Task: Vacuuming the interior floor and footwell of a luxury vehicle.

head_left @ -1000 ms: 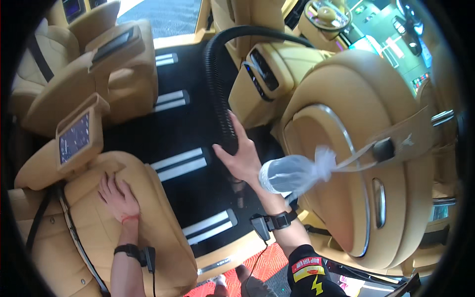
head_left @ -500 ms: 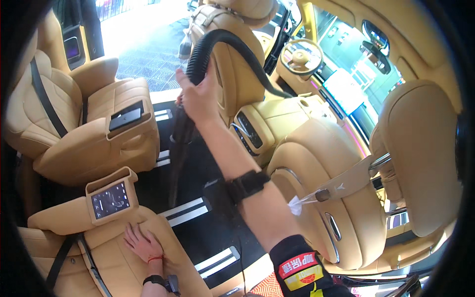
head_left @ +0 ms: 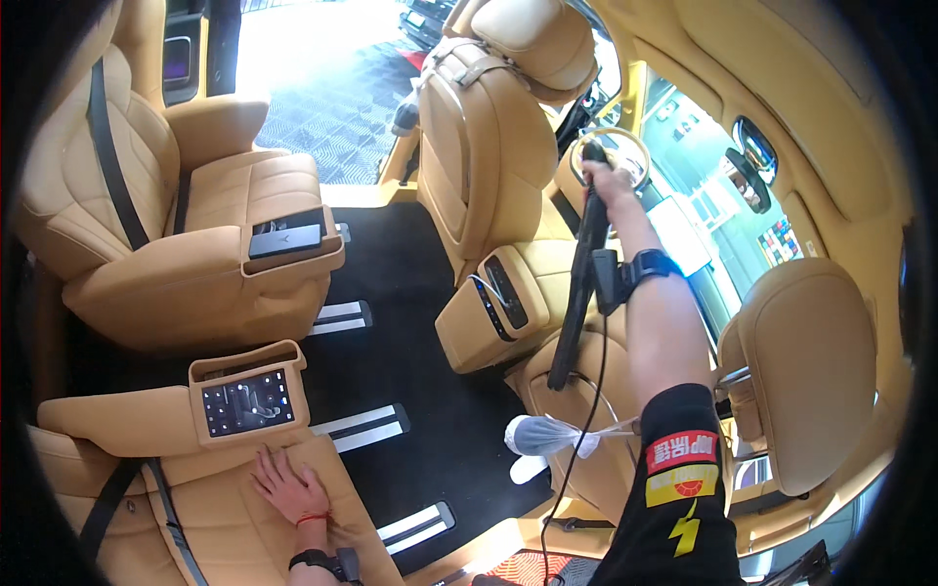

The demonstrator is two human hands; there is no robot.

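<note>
Hands inside tan-leather car cabin, one braced, one on hose.
Left hand (head_left: 290, 488) is laid flat, fingers spread, on seat cushion (head_left: 210, 518) just below touchscreen armrest (head_left: 246, 400). Black vacuum hose (head_left: 576, 293) is gripped at its top by raised right hand (head_left: 608, 184), near steering wheel (head_left: 625, 146).

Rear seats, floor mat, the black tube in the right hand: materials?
Rear seats: tan leather or leatherette, smooth with a soft sheen and stitched seams; cannot tell which. Floor mat: black carpet, matte and fuzzy-looking. Black tube gripped by the right hand: likely rigid plastic, slightly glossy. Left hand rests flat on the seat cushion.
</note>
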